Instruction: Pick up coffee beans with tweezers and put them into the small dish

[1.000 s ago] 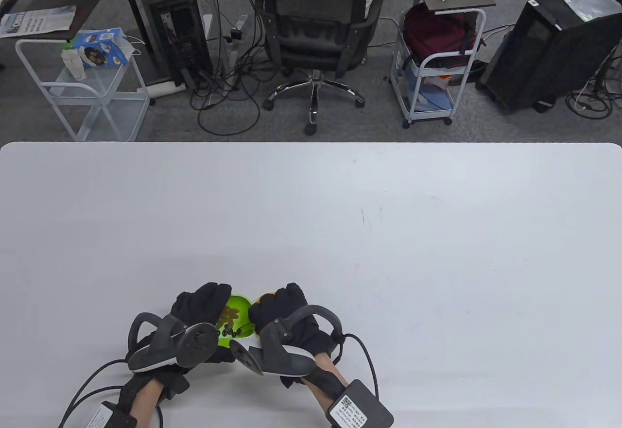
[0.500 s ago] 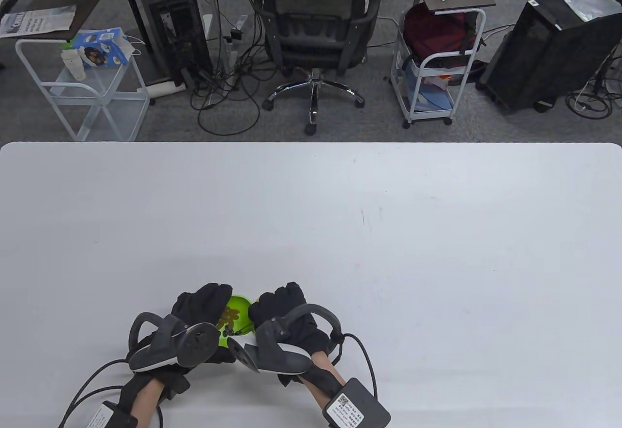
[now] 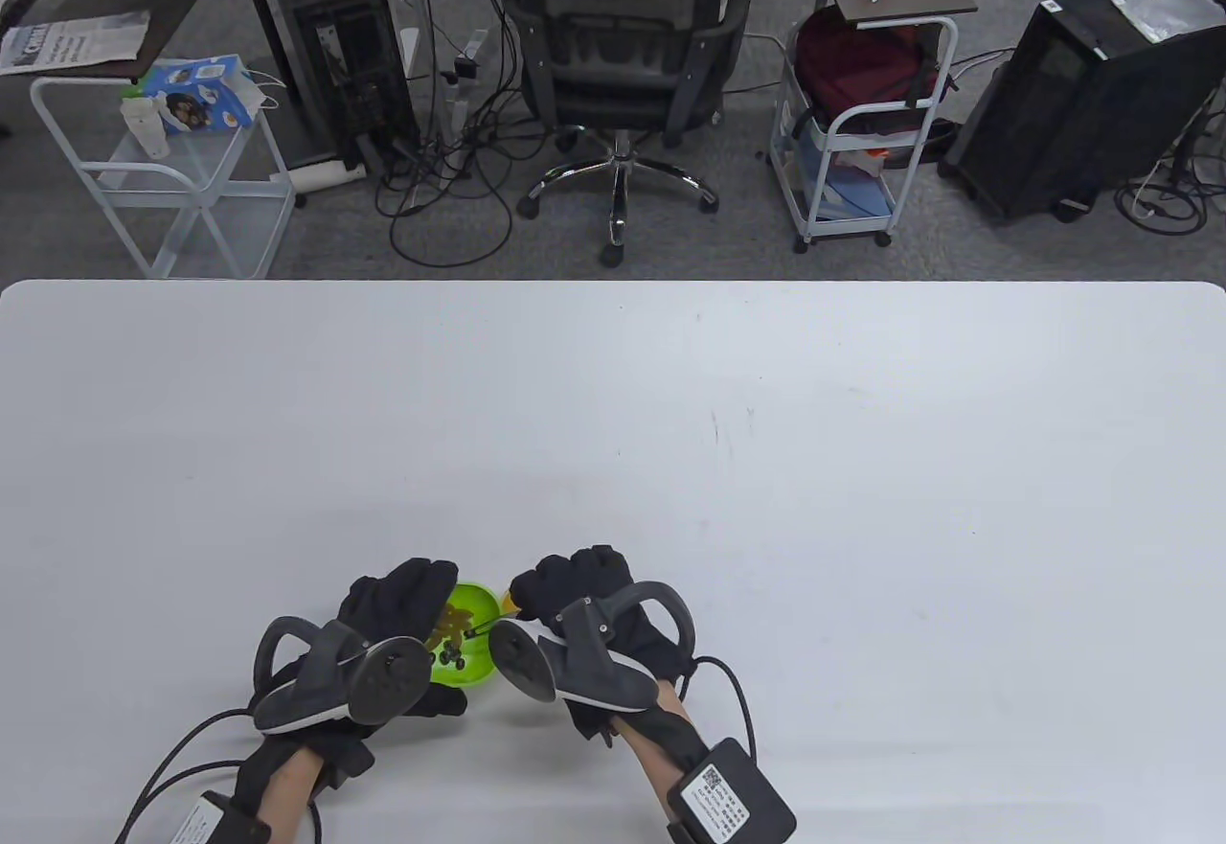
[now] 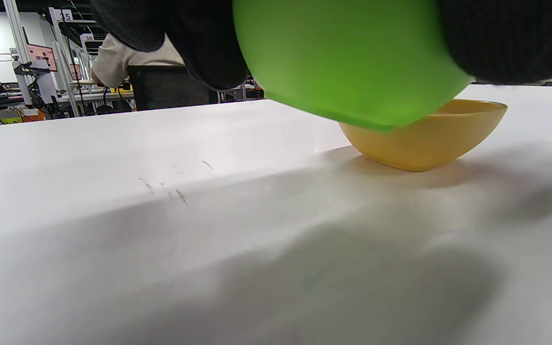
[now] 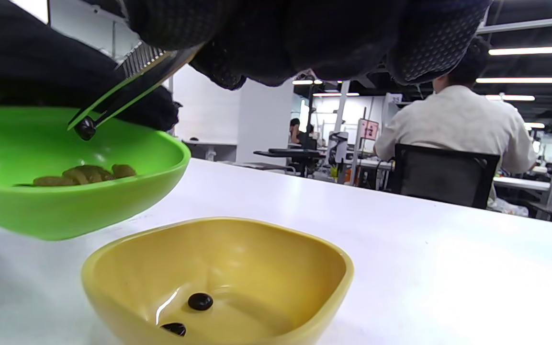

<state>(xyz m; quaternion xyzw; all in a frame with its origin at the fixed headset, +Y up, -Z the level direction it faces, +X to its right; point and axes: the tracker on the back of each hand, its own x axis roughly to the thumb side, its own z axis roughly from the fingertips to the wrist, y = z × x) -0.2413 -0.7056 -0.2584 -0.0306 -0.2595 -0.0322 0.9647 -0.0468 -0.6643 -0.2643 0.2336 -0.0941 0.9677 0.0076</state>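
Two dark coffee beans [image 5: 200,301] already lie in the yellow dish [image 5: 304,268], which sits on the tabletop directly below and slightly ahead of the right hand [image 3: 584,600]. That hand's grip is closed around the tweezers [image 5: 127,91], whose tips pinch a third dark bean [image 5: 84,129] just above the interior of the green bowl [image 5: 74,211]. The tweezers' long axis slants down and to the left from the grip, so the held bean hangs left of the hand, and the yellow dish lies to the right of and below the tips; judged from this, the coming move is a short carry rightward across the two near-touching rims. The left hand [image 3: 397,600] grips the green bowl [image 4: 352,62] and holds it tilted, its base off the surface. Paler pieces [image 5: 84,173] rest inside the bowl. Beyond the grip stretches the white tabletop [image 3: 766,422], faintly scuffed. Farthest are an office chair [image 3: 623,68], wire carts [image 3: 843,116] and computer towers [image 3: 1082,87].
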